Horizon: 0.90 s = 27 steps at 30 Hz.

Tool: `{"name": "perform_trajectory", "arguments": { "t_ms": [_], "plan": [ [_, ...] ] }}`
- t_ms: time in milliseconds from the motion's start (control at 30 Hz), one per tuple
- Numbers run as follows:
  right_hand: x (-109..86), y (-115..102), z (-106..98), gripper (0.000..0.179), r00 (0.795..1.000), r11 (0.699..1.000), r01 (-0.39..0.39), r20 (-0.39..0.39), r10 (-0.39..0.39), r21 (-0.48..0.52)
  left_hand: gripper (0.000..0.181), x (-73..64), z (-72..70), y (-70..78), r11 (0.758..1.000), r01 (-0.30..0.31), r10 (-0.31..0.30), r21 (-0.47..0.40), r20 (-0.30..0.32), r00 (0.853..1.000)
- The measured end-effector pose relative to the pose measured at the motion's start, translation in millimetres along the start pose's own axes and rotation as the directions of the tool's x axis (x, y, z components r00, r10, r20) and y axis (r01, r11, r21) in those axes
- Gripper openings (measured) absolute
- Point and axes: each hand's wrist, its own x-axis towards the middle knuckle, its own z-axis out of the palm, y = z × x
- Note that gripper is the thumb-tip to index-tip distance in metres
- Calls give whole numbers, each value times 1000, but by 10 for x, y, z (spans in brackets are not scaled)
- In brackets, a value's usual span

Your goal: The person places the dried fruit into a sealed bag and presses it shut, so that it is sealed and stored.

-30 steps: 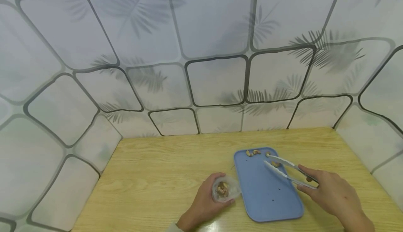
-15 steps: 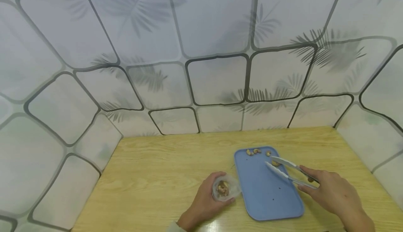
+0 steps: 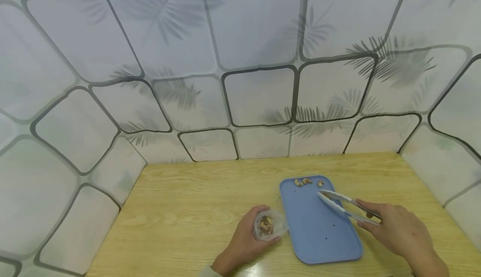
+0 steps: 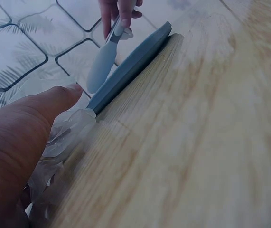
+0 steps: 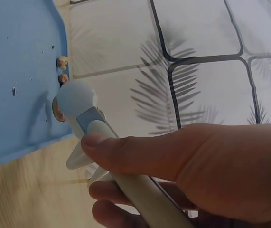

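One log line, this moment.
left hand: holds container, nuts inside | right hand: grips tongs over tray | nut between tongs' arms, pinch unclear | three more nuts: tray's far end

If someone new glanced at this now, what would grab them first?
Probably the blue tray on the wooden table, with three cashew-like pieces near its far edge. Next, the pale-tipped tongs in the right hand, reaching over the tray's right side. Left of the tray, the left hand holds a translucent plastic container with similar pieces inside.
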Motion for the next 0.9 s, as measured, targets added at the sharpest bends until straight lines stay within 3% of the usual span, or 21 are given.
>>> {"name": "perform_trajectory", "arguments": {
  "t_ms": [200, 367, 733, 900],
  "plan": [
    [-14, -60, 36, 60, 990, 996, 88, -109, -88, -5, 77, 2, -6, 10, 1000, -5, 5, 2, -9, 1000],
    [-16, -150, 94, 58, 961, 978, 208, -182, -208, -19, 76, 5, -7, 13, 1000, -11, 11, 7, -13, 1000],
    [-69, -349, 160, 53, 900, 933, 360, -270, -341, 21, 77, -6, -1, -2, 1000, -6, 6, -9, -10, 1000],
    [-91, -429, 155, 55, 869, 894, 440, -290, -400, 85, 78, -7, 6, -14, 1000, -8, 8, -9, -16, 1000]
  ]
}}
